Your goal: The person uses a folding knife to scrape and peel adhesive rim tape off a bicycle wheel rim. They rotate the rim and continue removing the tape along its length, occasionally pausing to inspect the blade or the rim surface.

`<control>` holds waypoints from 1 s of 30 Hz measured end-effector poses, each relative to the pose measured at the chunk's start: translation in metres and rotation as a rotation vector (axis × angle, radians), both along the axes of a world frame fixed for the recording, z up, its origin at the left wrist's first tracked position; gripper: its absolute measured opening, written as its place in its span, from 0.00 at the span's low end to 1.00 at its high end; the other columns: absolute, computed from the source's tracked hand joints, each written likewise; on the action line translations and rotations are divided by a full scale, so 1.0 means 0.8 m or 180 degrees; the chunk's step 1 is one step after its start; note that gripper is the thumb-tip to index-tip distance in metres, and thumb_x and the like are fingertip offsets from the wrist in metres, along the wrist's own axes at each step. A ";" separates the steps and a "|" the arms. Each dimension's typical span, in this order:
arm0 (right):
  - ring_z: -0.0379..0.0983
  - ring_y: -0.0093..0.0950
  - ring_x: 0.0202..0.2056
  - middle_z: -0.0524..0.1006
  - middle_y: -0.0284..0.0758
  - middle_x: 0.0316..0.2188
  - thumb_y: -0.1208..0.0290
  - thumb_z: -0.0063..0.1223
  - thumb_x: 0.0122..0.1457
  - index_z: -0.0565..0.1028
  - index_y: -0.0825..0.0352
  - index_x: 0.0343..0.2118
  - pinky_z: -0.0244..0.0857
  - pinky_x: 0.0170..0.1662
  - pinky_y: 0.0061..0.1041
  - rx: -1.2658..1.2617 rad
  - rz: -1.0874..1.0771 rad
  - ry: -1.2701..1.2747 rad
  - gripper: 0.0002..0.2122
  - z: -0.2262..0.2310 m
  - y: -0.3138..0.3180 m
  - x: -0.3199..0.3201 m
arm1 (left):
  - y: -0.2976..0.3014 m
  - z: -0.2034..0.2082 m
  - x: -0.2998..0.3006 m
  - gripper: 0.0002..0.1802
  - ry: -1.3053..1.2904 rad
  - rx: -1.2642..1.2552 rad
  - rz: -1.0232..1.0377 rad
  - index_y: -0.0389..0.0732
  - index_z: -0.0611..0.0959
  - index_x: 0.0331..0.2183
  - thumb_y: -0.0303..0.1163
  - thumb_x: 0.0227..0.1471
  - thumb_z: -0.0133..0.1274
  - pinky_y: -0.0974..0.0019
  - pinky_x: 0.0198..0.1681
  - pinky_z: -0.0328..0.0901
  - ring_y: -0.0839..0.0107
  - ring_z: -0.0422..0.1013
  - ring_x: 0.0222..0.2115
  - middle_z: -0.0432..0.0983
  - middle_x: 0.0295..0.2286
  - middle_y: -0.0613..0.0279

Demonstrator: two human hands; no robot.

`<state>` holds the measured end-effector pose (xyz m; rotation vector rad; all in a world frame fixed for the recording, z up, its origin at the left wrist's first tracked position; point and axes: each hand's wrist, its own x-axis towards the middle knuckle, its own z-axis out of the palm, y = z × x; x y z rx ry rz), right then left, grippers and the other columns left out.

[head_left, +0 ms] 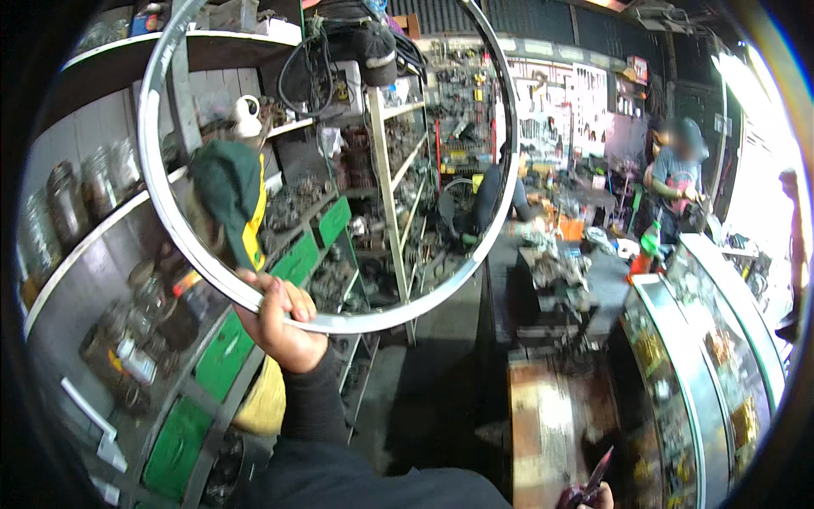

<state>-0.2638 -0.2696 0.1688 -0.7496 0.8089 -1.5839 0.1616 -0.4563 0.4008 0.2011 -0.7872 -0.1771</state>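
A bare silver bicycle rim (373, 322) without spokes is held up in front of me, its upper edge running out of the picture. My left hand (288, 331) grips its lower left part, fingers closed round the metal, the dark-sleeved arm raised. Low at the right, my right hand (604, 497) is mostly cut off by the lower edge. It is closed on a dark red thing with a pointed tip (600, 467), whose kind I cannot make out. Below that hand's side lies a worn wooden bench top (543, 407).
Shelves with glass jars (68, 199) and green drawers (225, 356) line the left. A green and yellow cloth (229, 195) hangs behind the rim. Glass display cases (678, 339) stand at right, near a bottle (650, 240). Another person (678, 170) stands farther back.
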 end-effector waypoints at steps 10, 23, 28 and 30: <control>0.66 0.26 0.14 0.71 0.38 0.19 0.71 0.57 0.53 0.65 0.69 0.38 0.60 0.17 0.21 -0.0118 0.0479 0.0277 0.14 0.085 -0.304 0.142 | -0.287 0.048 0.110 0.18 -0.0031 -0.0011 -0.0240 0.40 0.68 0.43 0.17 0.49 0.50 0.74 0.11 0.53 0.79 0.55 0.09 0.63 0.18 0.69; 0.66 0.24 0.16 0.71 0.35 0.22 0.73 0.55 0.50 0.66 0.66 0.36 0.60 0.17 0.20 -0.0081 0.1288 -0.0245 0.12 0.054 -0.530 0.255 | -0.548 0.200 0.199 0.14 -0.0056 0.0112 -0.0575 0.46 0.68 0.38 0.21 0.49 0.50 0.70 0.15 0.56 0.76 0.58 0.11 0.61 0.17 0.68; 0.66 0.24 0.16 0.70 0.34 0.23 0.76 0.53 0.48 0.66 0.66 0.35 0.60 0.17 0.20 -0.0058 0.1404 -0.0374 0.11 0.059 -0.615 0.291 | -0.625 0.221 0.244 0.14 0.0042 0.0237 -0.0722 0.48 0.68 0.38 0.21 0.50 0.48 0.70 0.17 0.55 0.77 0.57 0.13 0.60 0.18 0.69; 0.66 0.25 0.16 0.71 0.34 0.22 0.76 0.53 0.48 0.66 0.66 0.34 0.61 0.17 0.20 -0.0106 0.1410 -0.0301 0.11 0.070 -0.658 0.308 | -0.658 0.220 0.264 0.14 0.0056 0.0237 -0.0855 0.49 0.68 0.38 0.21 0.50 0.48 0.70 0.17 0.55 0.77 0.57 0.13 0.60 0.18 0.69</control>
